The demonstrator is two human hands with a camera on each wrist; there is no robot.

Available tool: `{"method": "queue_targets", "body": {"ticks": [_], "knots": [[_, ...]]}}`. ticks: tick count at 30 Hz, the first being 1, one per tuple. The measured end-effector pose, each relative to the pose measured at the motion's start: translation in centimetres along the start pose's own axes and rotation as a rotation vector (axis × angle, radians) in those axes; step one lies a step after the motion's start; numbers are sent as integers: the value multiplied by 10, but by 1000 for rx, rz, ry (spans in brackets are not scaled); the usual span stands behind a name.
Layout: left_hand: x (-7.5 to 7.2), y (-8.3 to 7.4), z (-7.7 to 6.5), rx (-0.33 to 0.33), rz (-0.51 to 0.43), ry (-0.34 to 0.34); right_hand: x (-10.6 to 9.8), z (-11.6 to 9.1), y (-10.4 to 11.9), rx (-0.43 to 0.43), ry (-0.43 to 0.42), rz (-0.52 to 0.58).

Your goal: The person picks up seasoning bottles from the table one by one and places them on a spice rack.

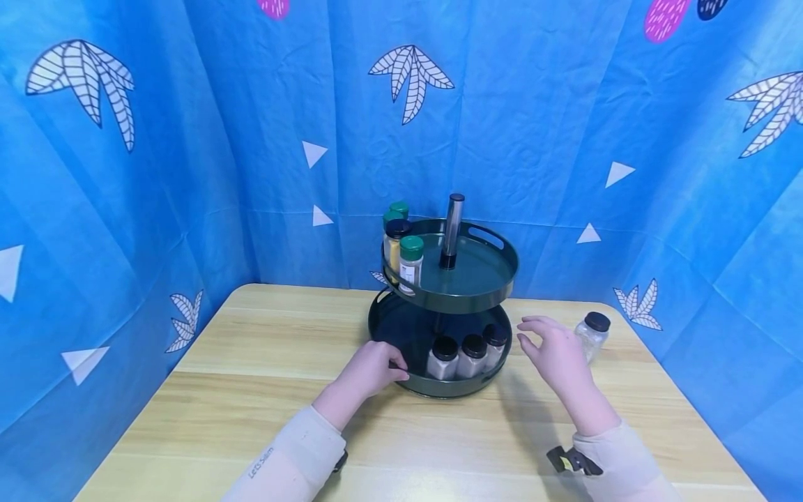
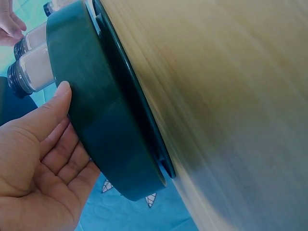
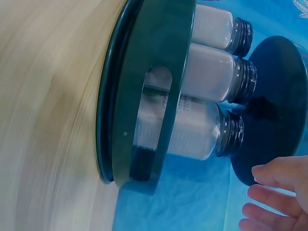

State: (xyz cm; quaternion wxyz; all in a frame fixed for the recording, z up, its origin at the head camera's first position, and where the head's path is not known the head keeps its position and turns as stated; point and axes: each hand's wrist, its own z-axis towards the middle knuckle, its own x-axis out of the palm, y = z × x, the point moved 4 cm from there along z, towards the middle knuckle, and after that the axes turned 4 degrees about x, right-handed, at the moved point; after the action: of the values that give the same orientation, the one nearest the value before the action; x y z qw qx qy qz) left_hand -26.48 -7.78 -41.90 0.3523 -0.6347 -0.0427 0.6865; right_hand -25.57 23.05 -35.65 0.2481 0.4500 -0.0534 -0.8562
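A dark green two-tier round rack (image 1: 439, 388) stands on the table. My left hand (image 1: 373, 369) holds the front left rim of its lower tray, as the left wrist view shows with the thumb on the rim (image 2: 103, 120). Three jars with black lids and pale contents, one of them a front jar (image 1: 442, 362), stand upright in the lower tray's front right. My right hand (image 1: 558, 352) is in the air to the right of the rack, fingers loosely bent and holding nothing. In the right wrist view its fingers (image 3: 276, 192) are apart from the jars (image 3: 195, 132).
A clear jar with a black lid (image 1: 592, 338) stands on the table (image 1: 263, 362) beyond my right hand. On the upper tray (image 1: 483, 272), several spice bottles, including a green-capped one (image 1: 410, 261), stand at the left. A metal post (image 1: 453, 226) rises at the centre; blue curtains surround the table.
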Motion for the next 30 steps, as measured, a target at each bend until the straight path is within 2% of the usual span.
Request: {"method": "queue_targets", "body": {"ticks": [30], "knots": [[-1,-1,0,4,2,-3,-5,4,-28,140,-14,-38]]}}
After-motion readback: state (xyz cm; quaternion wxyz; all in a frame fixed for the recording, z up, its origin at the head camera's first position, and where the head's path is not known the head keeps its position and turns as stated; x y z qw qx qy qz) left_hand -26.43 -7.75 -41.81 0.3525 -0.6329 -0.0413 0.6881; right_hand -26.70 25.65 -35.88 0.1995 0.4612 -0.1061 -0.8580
